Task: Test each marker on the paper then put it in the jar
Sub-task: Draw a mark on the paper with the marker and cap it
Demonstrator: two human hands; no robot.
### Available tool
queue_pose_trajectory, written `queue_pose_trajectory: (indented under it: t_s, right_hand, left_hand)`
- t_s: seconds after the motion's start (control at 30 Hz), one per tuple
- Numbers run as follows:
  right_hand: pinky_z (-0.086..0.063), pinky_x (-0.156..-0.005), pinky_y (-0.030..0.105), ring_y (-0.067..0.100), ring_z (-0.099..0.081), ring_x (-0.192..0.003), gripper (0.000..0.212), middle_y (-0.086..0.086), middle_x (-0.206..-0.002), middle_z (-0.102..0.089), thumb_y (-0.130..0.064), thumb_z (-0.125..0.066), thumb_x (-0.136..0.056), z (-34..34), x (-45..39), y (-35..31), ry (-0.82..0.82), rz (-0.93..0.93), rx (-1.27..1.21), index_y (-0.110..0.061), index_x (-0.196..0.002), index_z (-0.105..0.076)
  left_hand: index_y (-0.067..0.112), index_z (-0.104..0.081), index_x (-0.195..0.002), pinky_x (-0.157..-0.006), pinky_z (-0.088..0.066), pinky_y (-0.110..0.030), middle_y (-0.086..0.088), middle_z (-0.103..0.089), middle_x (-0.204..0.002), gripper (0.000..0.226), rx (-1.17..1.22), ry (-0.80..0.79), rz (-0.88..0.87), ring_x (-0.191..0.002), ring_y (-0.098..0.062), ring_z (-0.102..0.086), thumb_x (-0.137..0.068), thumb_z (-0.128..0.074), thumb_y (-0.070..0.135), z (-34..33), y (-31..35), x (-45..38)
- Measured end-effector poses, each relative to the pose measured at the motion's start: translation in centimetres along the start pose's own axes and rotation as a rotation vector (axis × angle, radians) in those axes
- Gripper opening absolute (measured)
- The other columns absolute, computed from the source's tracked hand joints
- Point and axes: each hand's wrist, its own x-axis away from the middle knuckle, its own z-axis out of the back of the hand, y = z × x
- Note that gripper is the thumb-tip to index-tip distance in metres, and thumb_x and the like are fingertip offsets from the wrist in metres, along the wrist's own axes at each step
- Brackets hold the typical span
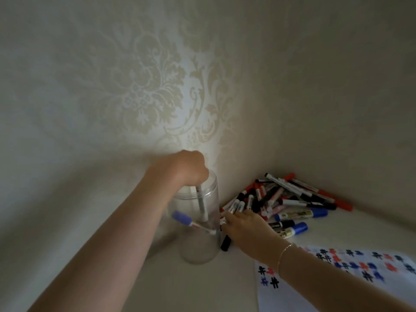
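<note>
While the left hand (191, 168) hangs over the mouth of the clear jar (199, 224), its fingers are curled round the top of a grey marker (201, 202) that stands nearly upright inside the jar. A blue-capped marker (191, 222) lies slanted lower down in the jar, its cap towards the left wall. The jar stands upright on the white tabletop (202, 287), close to the patterned wall (146, 91) at the tabletop's far edge. The right hand (245, 226), a thin bracelet (284, 255) on its wrist, reaches to the near left end of the marker pile (290, 202); its fingers curl round a few markers there, and a black marker (225, 242) lies under the hand, just beside the jar's base. The pile of red, black and blue markers fills the tabletop's far right corner. A sheet of paper (349, 280) covered with black, red and blue test marks lies at the near right edge, partly under the right forearm.
</note>
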Motion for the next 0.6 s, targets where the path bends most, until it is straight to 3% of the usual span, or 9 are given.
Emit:
queue_pose_trajectory:
  t_s: [0.17, 0.27, 0.33, 0.4, 0.5, 0.6]
  right_hand:
    - [-0.05, -0.051, 0.023, 0.012, -0.061, -0.054, 0.036, -0.006, -0.071, -0.064, -0.014, -0.083, -0.05, 0.9, 0.4, 0.7, 0.174, -0.006, -0.108, -0.023, -0.081, -0.068]
    - [-0.048, -0.049, 0.028, 0.016, -0.057, -0.057, 0.016, -0.003, -0.075, -0.06, -0.011, -0.065, -0.08, 3.0, 0.5, 2.1, 0.334, -0.2, -0.435, -0.018, -0.091, -0.056]
    - [-0.044, -0.055, 0.016, 0.005, -0.056, -0.061, 0.004, -0.008, -0.076, -0.06, -0.016, -0.057, -0.091, 5.1, 0.6, 3.2, 0.456, -0.448, -0.676, -0.017, -0.095, -0.056]
    - [-0.045, -0.057, 0.014, 0.001, -0.057, -0.064, 0.004, -0.009, -0.075, -0.061, -0.02, -0.057, -0.091, 7.4, 0.9, 4.0, 0.532, -0.592, -0.929, -0.017, -0.094, -0.058]
    - [-0.049, -0.064, 0.014, 0.006, -0.062, -0.075, 0.014, -0.001, -0.083, -0.066, -0.021, -0.059, -0.09, 9.5, 1.5, 5.4, 0.498, -0.596, -0.999, -0.015, -0.102, -0.063]
    - [-0.046, -0.071, 0.009, 0.007, -0.062, -0.086, 0.018, -0.003, -0.091, -0.066, -0.02, -0.061, -0.09, 9.7, 3.0, 6.6, 0.394, -0.62, -0.956, -0.02, -0.107, -0.065]
  left_hand:
    - [0.01, -0.06, -0.108, -0.069, -0.042, -0.029, -0.005, -0.064, -0.102, 0.023, 0.006, -0.069, 0.001, -0.091, -0.022, -0.06, -0.092, -0.052, 0.025, -1.1, -0.5, -0.5]
    - [0.014, -0.059, -0.102, -0.068, -0.043, -0.031, -0.003, -0.06, -0.096, 0.027, -0.062, 0.202, -0.018, -0.085, -0.021, -0.059, -0.096, -0.046, 0.037, -0.3, 0.2, 1.3]
    - [0.018, -0.059, -0.1, -0.072, -0.047, -0.031, 0.002, -0.061, -0.097, 0.024, 0.07, 0.441, -0.198, -0.084, -0.016, -0.06, -0.098, -0.042, 0.036, -0.2, 1.6, 3.1]
    - [0.021, -0.057, -0.11, -0.079, -0.051, -0.027, 0.008, -0.058, -0.106, 0.023, 0.28, 0.474, -0.404, -0.088, -0.009, -0.06, -0.099, -0.043, 0.035, -0.7, 3.6, 4.7]
    - [0.016, -0.043, -0.129, -0.078, -0.048, -0.022, 0.003, -0.045, -0.128, 0.035, 0.19, 0.498, -0.529, -0.098, -0.009, -0.054, -0.097, -0.048, 0.03, -3.4, 5.8, 4.6]
    - [0.003, -0.041, -0.128, -0.075, -0.05, -0.026, -0.014, -0.045, -0.134, 0.054, -0.009, 0.587, -0.516, -0.103, -0.022, -0.058, -0.084, -0.069, 0.017, -6.0, 6.7, 3.8]
